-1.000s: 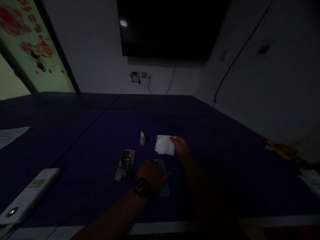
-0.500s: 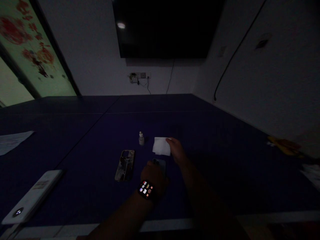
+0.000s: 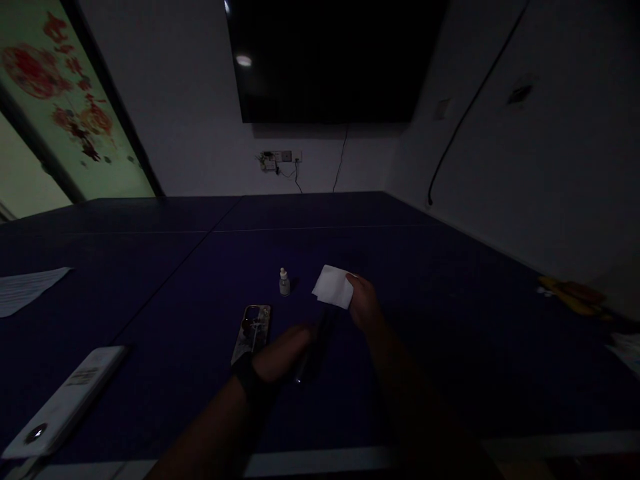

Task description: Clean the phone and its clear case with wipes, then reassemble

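Note:
My left hand, with a dark watch at the wrist, is closed on a dark smartphone, which is tilted and blurred. A white folded tissue is pinched at its right edge by my right hand, just beyond the phone. A patterned phone case lies to the left of my left hand, partly covered by the forearm. Behind the case stands a small dropper bottle with a white top.
A white power bank with a cable lies on the blue tabletop at left. Printed paper sits at the left edge. Something yellow lies far right by the wall. A large screen hangs behind.
My left hand has turned and tilted the phone from lying back-up to edge-on, and the lit watch face has gone from view. My right hand and the tissue have shifted slightly right.

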### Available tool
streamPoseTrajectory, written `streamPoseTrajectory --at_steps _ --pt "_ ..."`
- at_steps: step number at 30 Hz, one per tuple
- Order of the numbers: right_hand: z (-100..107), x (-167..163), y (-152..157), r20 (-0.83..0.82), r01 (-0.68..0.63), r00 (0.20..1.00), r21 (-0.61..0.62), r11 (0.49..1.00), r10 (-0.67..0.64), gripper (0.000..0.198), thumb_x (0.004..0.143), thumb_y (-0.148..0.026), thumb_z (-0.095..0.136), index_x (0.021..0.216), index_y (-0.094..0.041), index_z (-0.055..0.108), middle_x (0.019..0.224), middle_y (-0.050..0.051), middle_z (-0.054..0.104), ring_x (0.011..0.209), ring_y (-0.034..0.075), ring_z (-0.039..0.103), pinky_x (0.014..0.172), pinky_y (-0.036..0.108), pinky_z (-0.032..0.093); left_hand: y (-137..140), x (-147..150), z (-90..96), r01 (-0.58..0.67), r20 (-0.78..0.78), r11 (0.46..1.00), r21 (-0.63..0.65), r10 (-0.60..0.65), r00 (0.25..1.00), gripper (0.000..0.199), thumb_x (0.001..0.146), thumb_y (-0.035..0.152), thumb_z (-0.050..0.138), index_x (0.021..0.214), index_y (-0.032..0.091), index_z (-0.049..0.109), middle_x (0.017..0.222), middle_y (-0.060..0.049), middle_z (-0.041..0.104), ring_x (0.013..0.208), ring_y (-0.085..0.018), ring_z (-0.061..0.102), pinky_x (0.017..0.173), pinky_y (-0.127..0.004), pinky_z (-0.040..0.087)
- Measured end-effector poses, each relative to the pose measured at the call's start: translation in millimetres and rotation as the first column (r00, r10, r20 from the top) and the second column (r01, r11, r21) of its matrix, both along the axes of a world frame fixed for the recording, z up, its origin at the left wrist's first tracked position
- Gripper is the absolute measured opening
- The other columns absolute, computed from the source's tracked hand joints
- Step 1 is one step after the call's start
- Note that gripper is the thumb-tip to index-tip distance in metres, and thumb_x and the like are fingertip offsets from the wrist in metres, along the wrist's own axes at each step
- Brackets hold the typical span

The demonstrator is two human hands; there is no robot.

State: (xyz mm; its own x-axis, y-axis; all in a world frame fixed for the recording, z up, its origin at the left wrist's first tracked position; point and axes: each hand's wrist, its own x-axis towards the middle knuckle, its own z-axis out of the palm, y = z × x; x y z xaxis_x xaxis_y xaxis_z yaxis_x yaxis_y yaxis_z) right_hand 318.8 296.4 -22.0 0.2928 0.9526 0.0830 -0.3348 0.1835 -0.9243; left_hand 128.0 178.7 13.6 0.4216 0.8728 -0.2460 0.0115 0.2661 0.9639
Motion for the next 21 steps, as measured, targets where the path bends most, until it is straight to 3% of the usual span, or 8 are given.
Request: streamPoseTrajectory --at_steps 3,7,10,15,18,21 --pt "-1 -5 -1 -0.012 0.055 0.998 0.012 0.998 -0.055 0.039 0.068 -0.055 0.073 0.086 -0.022 0.066 0.079 0.004 0.074 0.075 0.025 0.072 0.068 0.036 0.054 5 -6 -9.9 0.019 0.357 0.962 -0.273 0.082 0.931 0.048 0.086 0.055 0.055 0.093 0.012 0.075 0.091 -0.013 0.073 0.075 -0.021 0.066 0.073 -0.033 0.05" --pt "-5 -15 -5 0.029 0.082 0.996 0.023 0.996 -0.083 0.042 0.071 -0.058 0.071 0.09 -0.022 0.065 0.083 0.005 0.074 0.078 0.026 0.071 0.068 0.037 0.055 12 -10 -26.7 0.05 0.597 0.947 -0.317 0.158 0.786 0.064 0.091 0.068 0.052 0.116 0.013 0.072 0.107 -0.016 0.074 0.089 -0.025 0.07 0.083 -0.042 0.055" --pt "-4 -20 -12 0.103 0.094 0.99 0.034 0.995 -0.097 0.042 0.076 -0.06 0.068 0.093 -0.022 0.065 0.083 0.003 0.074 0.078 0.025 0.07 0.068 0.035 0.055 15 -13 -33.1 0.019 0.647 0.949 -0.314 0.199 0.736 0.072 0.091 0.075 0.049 0.121 0.014 0.07 0.112 -0.015 0.074 0.097 -0.026 0.071 0.086 -0.043 0.056" --pt "5 -28 -36 0.263 0.094 0.958 0.075 0.993 -0.111 0.033 0.082 -0.054 0.07 0.094 -0.022 0.07 0.084 0.005 0.076 0.08 0.025 0.069 0.07 0.035 0.053 12 -17 -30.6 0.038 0.68 0.95 -0.308 0.192 0.708 0.059 0.096 0.064 0.051 0.128 0.017 0.067 0.124 -0.014 0.072 0.101 -0.025 0.071 0.089 -0.044 0.056" --pt "8 -34 -52 0.532 -0.041 0.843 0.215 0.976 -0.082 0.029 0.094 -0.048 0.06 0.108 -0.027 0.074 0.111 0.007 0.079 0.099 0.027 0.072 0.086 0.041 0.056 11 -16 -32.1 0.05 0.666 0.947 -0.319 0.186 0.723 0.059 0.095 0.063 0.051 0.123 0.014 0.069 0.116 -0.016 0.074 0.099 -0.028 0.073 0.087 -0.046 0.057" --pt "8 -38 -59 0.707 -0.25 0.702 0.355 0.901 -0.083 0.023 0.097 -0.039 0.06 0.11 -0.031 0.077 0.121 0.006 0.077 0.116 0.027 0.07 0.103 0.048 0.052 12 -12 -38.5 0.018 0.631 0.927 -0.375 0.241 0.737 0.062 0.092 0.067 0.052 0.118 0.013 0.07 0.103 -0.016 0.076 0.094 -0.031 0.074 0.083 -0.046 0.058"
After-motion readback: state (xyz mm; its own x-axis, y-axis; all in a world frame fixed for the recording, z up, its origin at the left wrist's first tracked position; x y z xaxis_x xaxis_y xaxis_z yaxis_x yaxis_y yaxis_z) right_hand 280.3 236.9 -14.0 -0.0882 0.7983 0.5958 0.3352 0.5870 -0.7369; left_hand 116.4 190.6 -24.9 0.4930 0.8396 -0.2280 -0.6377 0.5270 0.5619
